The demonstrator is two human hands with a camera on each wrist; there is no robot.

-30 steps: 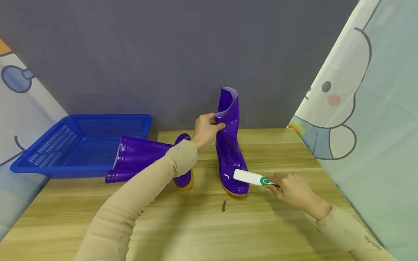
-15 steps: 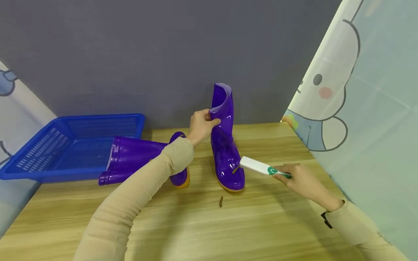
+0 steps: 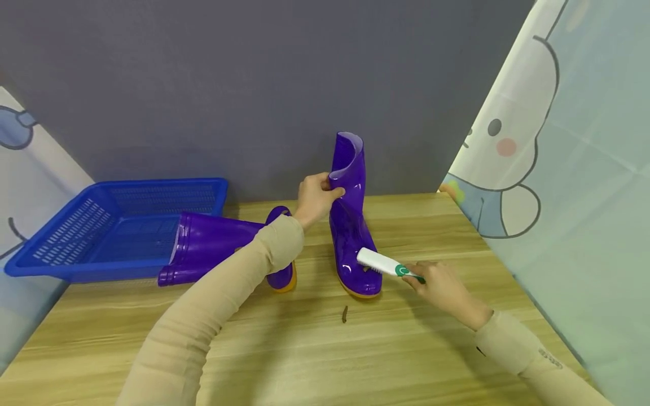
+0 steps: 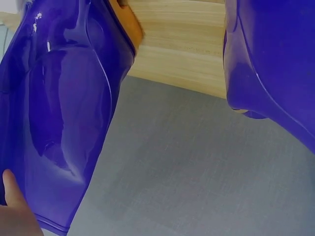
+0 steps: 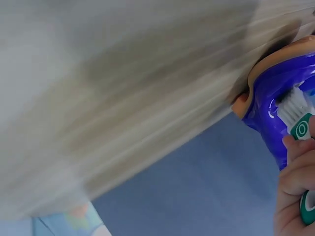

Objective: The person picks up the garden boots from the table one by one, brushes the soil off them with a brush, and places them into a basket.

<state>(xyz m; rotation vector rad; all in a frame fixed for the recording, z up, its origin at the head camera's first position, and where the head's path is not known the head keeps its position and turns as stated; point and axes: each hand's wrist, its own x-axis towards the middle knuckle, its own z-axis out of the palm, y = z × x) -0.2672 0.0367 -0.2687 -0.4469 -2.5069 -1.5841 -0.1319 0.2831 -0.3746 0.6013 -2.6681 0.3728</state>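
A glossy purple rain boot (image 3: 350,225) with a yellow sole stands upright on the table. My left hand (image 3: 316,200) pinches the rim of its shaft, thumb outside; the left wrist view shows that thumb (image 4: 14,191) on the shaft. My right hand (image 3: 447,290) grips the green handle of a white brush (image 3: 378,261). The bristles (image 5: 294,105) meet the boot's toe in the right wrist view. Beside the brush head a small brown smear (image 3: 367,269) shows on the toe. Another purple boot (image 3: 213,245) lies on its side, partly hidden behind my left sleeve.
A blue plastic basket (image 3: 56,272) stands at the back left, with the lying boot's shaft in front of its edge. One small brown strip (image 3: 345,314) lies on the wooden table (image 3: 315,361). A grey wall rises behind, and printed curtains hang at both sides.
The brush swung up and to the right off the toe, baring a brown smear, then came back left onto the toe. My left hand keeps its hold on the boot's rim.
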